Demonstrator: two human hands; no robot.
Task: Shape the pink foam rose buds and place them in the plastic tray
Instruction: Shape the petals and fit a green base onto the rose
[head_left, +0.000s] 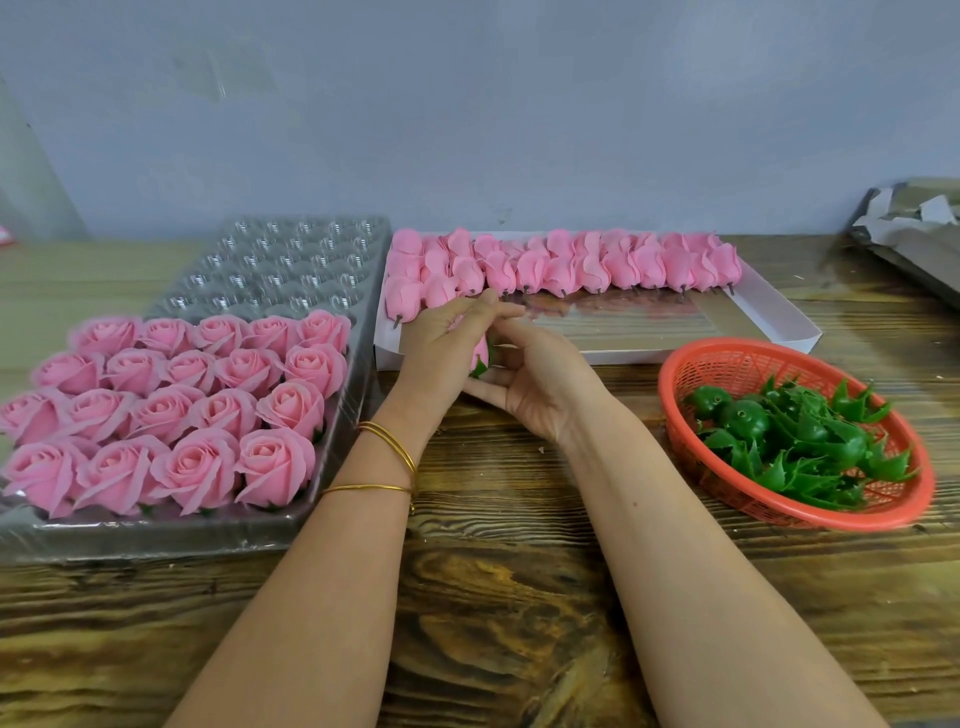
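Note:
A pink foam rose bud (482, 347) with a green base showing under it sits between my two hands at the table's middle. My left hand (451, 348) wraps it from the left, and my right hand (535, 379) cups it from the right and below; most of the bud is hidden. The clear plastic tray (291, 260) at the left holds several opened pink roses (182, 410) in its near rows; its far cells are bare. Unshaped pink buds (561, 265) lie in rows in a white box (769, 322) behind my hands.
A red plastic basket (691, 374) of green calyx pieces (789, 436) stands at the right. Grey paper-wrapped packages (914, 228) lie at the far right. A grey wall runs behind the wooden table (519, 597).

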